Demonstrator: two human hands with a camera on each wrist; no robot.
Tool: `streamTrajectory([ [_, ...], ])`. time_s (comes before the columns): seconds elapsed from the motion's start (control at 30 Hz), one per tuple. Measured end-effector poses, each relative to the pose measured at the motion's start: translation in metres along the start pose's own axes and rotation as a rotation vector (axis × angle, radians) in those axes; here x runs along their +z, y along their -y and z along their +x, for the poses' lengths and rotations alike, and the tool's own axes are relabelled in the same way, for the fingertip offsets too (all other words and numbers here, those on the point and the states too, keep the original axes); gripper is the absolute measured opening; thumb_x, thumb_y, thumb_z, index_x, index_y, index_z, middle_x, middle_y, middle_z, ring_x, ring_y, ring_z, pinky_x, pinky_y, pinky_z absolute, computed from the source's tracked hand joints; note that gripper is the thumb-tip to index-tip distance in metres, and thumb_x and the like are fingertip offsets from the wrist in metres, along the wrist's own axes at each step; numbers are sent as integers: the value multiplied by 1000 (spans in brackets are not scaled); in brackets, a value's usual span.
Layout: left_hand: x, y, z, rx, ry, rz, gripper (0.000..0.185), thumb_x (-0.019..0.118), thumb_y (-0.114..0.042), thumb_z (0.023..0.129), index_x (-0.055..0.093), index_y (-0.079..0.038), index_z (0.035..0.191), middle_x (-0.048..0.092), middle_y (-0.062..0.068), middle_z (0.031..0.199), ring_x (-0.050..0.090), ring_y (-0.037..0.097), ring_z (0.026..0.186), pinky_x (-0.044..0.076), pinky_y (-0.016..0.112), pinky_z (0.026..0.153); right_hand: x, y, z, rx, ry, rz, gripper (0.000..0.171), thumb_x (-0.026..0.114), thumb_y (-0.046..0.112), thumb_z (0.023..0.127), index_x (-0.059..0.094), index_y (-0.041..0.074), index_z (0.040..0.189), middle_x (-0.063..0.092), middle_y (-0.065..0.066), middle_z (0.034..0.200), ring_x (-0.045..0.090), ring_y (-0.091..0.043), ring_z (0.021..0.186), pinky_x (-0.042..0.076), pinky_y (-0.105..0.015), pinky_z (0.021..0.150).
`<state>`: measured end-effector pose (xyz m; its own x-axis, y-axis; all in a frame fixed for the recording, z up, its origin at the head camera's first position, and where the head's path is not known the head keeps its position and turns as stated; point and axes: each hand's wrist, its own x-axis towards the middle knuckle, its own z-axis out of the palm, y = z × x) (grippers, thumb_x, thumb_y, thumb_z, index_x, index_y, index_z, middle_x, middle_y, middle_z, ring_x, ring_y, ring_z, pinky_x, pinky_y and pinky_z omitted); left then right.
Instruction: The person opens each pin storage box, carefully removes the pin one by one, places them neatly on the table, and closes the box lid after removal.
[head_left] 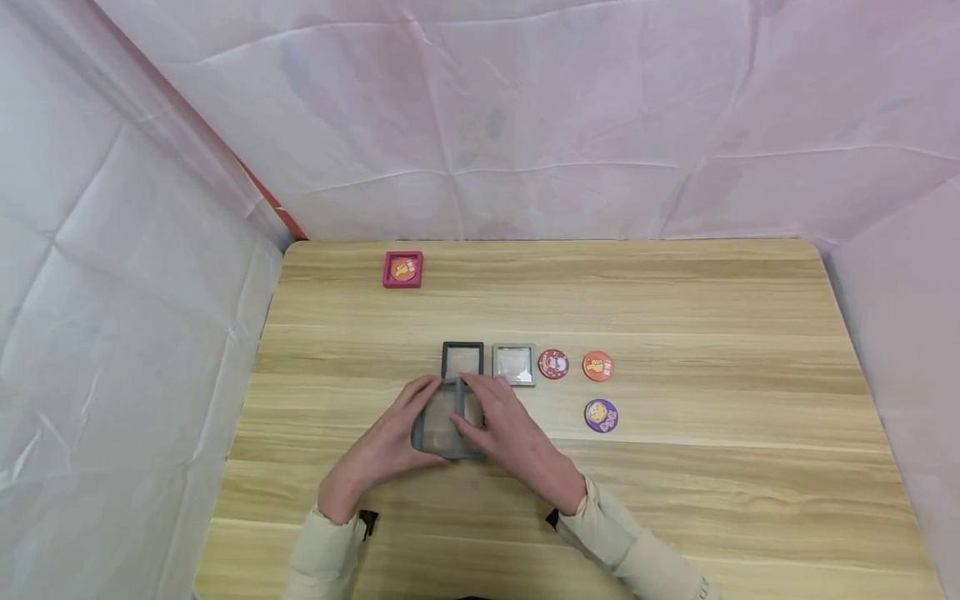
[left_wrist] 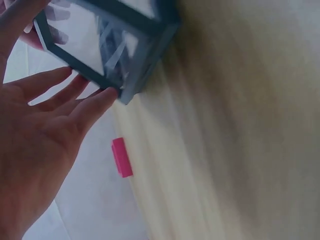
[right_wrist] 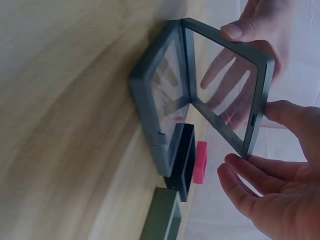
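Observation:
A grey-blue hinged frame case [head_left: 442, 429] with clear film windows lies at the table's middle front, held between both hands. Its lower half [right_wrist: 155, 100] rests on the wood while the lid [right_wrist: 230, 85] stands raised like a book cover. My left hand [head_left: 386, 446] holds it from the left: the thumb lies on the lid's edge, and nearly straight fingertips [left_wrist: 102, 97] touch a corner of the case [left_wrist: 110, 45]. My right hand [head_left: 513, 437] pinches the lid's free edge, with its fingers [right_wrist: 287, 115] by the latch.
A black frame [head_left: 462, 359] and a light grey frame [head_left: 514, 364] lie just beyond the hands, with three round badges [head_left: 552, 364] [head_left: 597, 366] [head_left: 601, 416] to the right. A pink case [head_left: 402, 270] holding a badge sits far left. White sheeting walls the table.

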<state>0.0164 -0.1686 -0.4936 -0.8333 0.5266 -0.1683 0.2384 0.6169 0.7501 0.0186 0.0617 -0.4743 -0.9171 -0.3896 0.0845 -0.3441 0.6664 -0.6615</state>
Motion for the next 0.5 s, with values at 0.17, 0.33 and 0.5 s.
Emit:
streamTrajectory([
  [0.17,12,4,0,83,-69,67,113,100,-28,71,38,-1,162,38,16,169,43,34,155,45,50,123,4,-5,-3,47,-12,-22,60,81,24,94,59,-5,142,72,-16,129,65,-28,118,59,-43,98],
  [0.33,19,4,-2,104,-98,134,109,100,-31,70,44,-1,159,37,16,171,34,39,159,37,50,128,9,-11,-6,95,-10,-9,62,83,19,92,58,-8,142,71,-7,105,61,-22,101,56,-38,88],
  [0.5,24,3,-2,97,-110,189,104,99,-35,70,49,-4,156,39,14,170,35,38,159,39,50,127,14,-16,-10,127,-21,49,62,83,12,91,56,-10,141,67,-3,92,57,-20,92,53,-33,80],
])
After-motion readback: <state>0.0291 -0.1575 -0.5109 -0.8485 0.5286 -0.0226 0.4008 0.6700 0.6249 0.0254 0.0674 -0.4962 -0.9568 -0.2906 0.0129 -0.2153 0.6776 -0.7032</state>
